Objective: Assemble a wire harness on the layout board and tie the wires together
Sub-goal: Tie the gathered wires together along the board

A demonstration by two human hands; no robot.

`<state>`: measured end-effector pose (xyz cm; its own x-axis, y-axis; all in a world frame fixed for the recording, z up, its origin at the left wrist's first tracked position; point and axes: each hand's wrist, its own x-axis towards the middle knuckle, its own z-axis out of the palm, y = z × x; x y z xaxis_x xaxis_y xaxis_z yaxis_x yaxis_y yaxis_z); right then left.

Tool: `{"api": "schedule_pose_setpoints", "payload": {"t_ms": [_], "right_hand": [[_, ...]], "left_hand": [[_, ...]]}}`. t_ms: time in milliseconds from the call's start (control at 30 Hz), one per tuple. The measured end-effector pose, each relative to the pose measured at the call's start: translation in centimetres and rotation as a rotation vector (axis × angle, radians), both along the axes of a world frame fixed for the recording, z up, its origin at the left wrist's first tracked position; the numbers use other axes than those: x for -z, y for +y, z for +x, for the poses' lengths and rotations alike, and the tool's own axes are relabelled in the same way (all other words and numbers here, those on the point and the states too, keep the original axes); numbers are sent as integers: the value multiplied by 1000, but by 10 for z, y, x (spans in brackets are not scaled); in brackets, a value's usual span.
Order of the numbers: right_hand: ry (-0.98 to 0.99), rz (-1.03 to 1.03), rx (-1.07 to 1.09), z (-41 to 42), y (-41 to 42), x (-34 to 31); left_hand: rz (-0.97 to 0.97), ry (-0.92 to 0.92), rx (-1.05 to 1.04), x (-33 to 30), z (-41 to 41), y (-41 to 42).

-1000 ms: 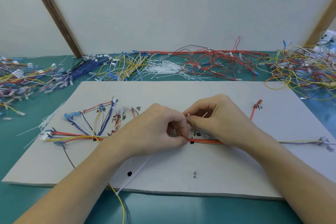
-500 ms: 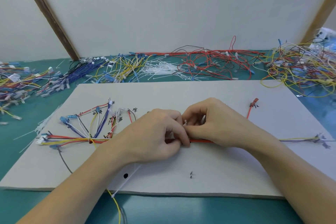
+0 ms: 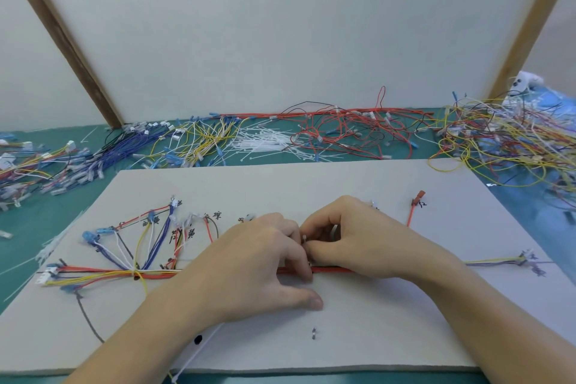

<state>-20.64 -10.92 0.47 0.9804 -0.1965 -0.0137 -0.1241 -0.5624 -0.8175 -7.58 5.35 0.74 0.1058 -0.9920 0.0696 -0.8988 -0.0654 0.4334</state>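
Orange, yellow and blue wires form the harness bundle [image 3: 149, 273], its long axis running from nine to three o'clock across the grey layout board [image 3: 358, 178]. At the board's centre, the left hand [image 3: 249, 265] and right hand [image 3: 358, 240] meet knuckle to knuckle, fingers curled, pinching a white cable tie [image 3: 304, 238] over the bundle. Branches fan toward eleven o'clock.
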Motion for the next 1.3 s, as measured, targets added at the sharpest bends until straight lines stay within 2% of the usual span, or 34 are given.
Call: {"api": "schedule_pose_setpoints", "payload": {"t_ms": [200,500,667,833,1033,1200,1300], "right_hand": [[10,-6,30,1,0,2],[34,-34,60,-1,1,0],[34,-21,45,-2,1,-2],[38,-31,57,-2,0,-2],[47,-5,80,0,0,1],[45,17,72,0,-1,3],[48,23,64,-1,-1,1]], "left_hand": [[42,99,11,-2,6,1],[39,39,-87,-2,-5,-3],[78,-113,-62,-4,-8,-3],[123,-59,-11,-6,-2,-8],[57,63,-21,4,2,0],[-81,69,21,13,3,2],[-161,0,37,17,0,1]]}}
